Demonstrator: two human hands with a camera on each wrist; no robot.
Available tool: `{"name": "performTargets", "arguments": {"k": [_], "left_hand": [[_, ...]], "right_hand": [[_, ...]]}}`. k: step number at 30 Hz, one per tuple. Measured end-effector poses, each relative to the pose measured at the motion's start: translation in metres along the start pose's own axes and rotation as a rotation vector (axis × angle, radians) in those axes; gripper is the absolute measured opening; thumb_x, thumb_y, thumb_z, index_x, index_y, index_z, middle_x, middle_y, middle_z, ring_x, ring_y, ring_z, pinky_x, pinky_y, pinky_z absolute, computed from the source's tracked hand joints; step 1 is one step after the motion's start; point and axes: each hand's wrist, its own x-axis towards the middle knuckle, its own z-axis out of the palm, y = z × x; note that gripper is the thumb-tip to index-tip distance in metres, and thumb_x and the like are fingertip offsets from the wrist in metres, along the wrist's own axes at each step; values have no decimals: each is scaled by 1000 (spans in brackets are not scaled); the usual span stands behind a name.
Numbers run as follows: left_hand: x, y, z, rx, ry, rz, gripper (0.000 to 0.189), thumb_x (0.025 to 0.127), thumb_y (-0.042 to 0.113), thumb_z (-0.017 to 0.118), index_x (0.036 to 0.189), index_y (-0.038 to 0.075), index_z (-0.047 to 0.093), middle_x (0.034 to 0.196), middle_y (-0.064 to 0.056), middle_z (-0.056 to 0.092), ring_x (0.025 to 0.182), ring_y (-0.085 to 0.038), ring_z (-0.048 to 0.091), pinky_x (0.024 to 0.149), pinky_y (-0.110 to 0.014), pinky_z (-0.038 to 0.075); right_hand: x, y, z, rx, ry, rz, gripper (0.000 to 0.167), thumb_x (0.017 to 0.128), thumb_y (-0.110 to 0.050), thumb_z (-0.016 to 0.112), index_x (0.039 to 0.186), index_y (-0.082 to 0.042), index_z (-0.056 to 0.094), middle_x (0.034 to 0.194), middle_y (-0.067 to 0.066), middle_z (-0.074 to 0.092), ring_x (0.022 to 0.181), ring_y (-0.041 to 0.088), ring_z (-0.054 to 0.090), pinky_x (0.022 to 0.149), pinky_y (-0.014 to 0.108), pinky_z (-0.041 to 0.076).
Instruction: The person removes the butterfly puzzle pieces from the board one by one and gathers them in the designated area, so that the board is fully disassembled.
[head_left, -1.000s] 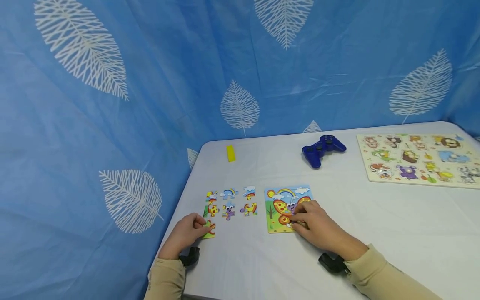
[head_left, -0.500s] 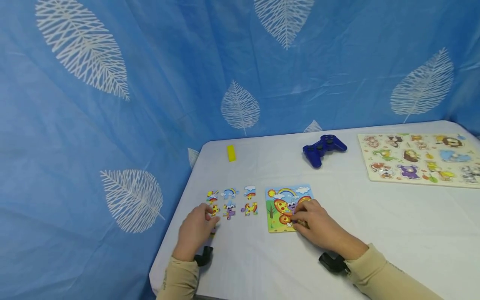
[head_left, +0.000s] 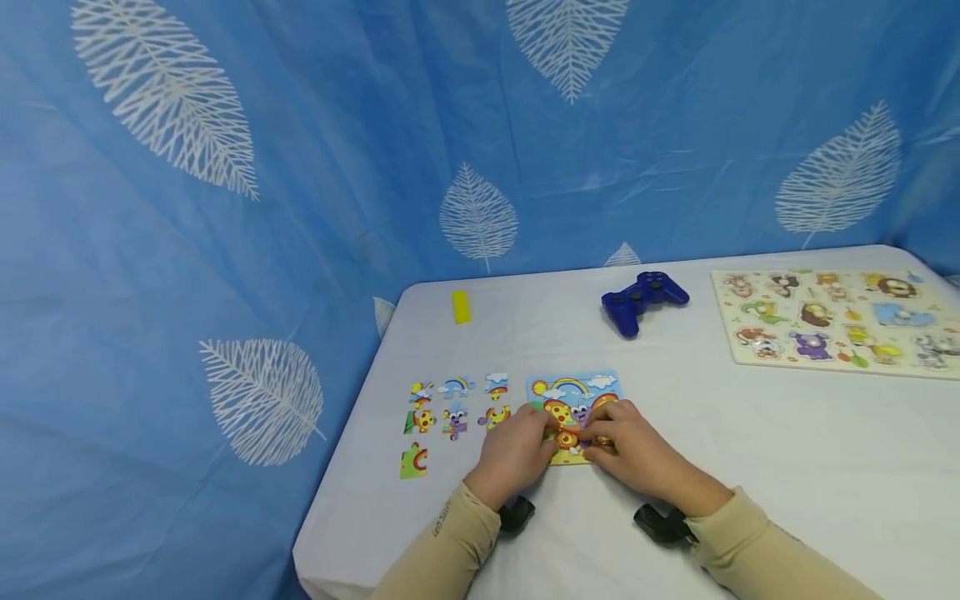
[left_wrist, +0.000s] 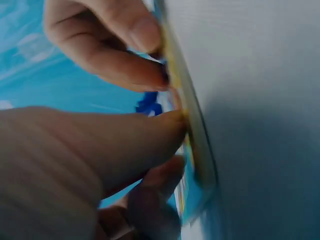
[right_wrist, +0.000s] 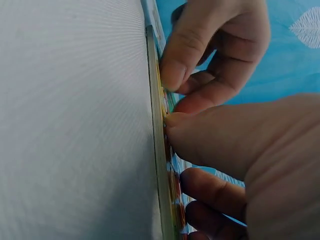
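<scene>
A square butterfly puzzle board (head_left: 577, 387) lies flat on the white table. My left hand (head_left: 517, 457) comes in from its left side, with thumb and fingertips on the picture. From the right, my right hand (head_left: 637, 454) has its bent fingers on the lower middle of the board, close to the left fingertips. In both wrist views the thumbs touch the face of the board (right_wrist: 156, 145). Whether a piece is pinched between the fingertips is hidden. Several loose jigsaw pieces (head_left: 455, 423) lie left of the board, including a green corner piece (head_left: 413, 461).
A yellow block (head_left: 461, 307) lies at the back left of the table. Behind the board is a blue game controller (head_left: 643, 300). An animal peg puzzle (head_left: 832, 321) lies at the far right. A blue leaf-patterned curtain (head_left: 360, 167) hangs behind.
My left hand has moved right, from the loose pieces to the board beside my right hand. The green corner piece stays on the table. My right hand has hardly moved.
</scene>
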Motion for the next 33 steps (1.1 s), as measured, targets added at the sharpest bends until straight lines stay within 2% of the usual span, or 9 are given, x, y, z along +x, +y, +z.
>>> {"name": "performTargets", "arguments": {"k": [2, 5, 9, 13, 18, 21, 26, 33], "left_hand": [[3, -1, 5, -3, 9, 20, 14, 95, 28, 76, 106, 19, 74, 96, 5, 63, 77, -6, 57, 63, -23, 46], [5, -5, 10, -69, 28, 42, 11, 95, 29, 77, 101, 20, 73, 92, 8, 62, 77, -3, 55, 63, -20, 45], [9, -8, 14, -121, 40, 44, 10, 95, 32, 76, 99, 23, 73, 90, 11, 60, 77, 0, 52, 65, -18, 44], [9, -10, 17, -122, 30, 26, 10, 96, 34, 75, 98, 24, 74, 88, 14, 58, 75, 2, 49, 64, -17, 43], [6, -12, 17, -115, 23, 6, 11, 96, 35, 75, 97, 25, 73, 87, 14, 58, 74, 2, 49, 63, -18, 42], [5, -12, 17, -114, 20, 4, 11, 96, 35, 75, 99, 25, 72, 88, 14, 58, 75, 1, 50, 64, -18, 43], [5, -12, 17, -129, 21, -8, 14, 96, 33, 75, 105, 24, 70, 90, 14, 58, 76, 1, 51, 65, -19, 43], [5, -12, 19, -117, 22, -16, 22, 95, 34, 76, 113, 23, 69, 93, 14, 61, 78, 1, 54, 66, -20, 45]], "right_hand": [[1, 0, -1, -6, 3, 0, 15, 85, -8, 83, 97, -16, 80, 104, -3, 65, 100, 20, 54, 84, 40, 49], [4, 0, -3, -13, 37, 18, 16, 87, -2, 78, 98, -13, 80, 105, 0, 65, 98, 21, 55, 82, 40, 49], [6, 2, -8, -3, 113, 84, 25, 87, 9, 70, 100, -10, 79, 107, 4, 67, 98, 26, 58, 80, 44, 50], [7, 4, -11, -12, 148, 158, 22, 87, 8, 71, 96, -10, 80, 100, 6, 68, 93, 28, 57, 80, 45, 47], [7, 6, -13, -40, 109, 239, 7, 87, -3, 75, 86, -9, 77, 91, 4, 65, 87, 28, 57, 77, 45, 47], [8, 9, -14, -56, 62, 261, 6, 88, -7, 75, 85, -11, 76, 88, 1, 63, 86, 25, 59, 76, 44, 49], [8, 12, -15, -81, 12, 250, 8, 86, -8, 76, 86, -16, 74, 86, -3, 60, 85, 21, 59, 76, 43, 49], [6, 11, -15, -84, -10, 208, 14, 85, -7, 76, 91, -19, 77, 86, -6, 60, 87, 22, 58, 74, 41, 48]]}}
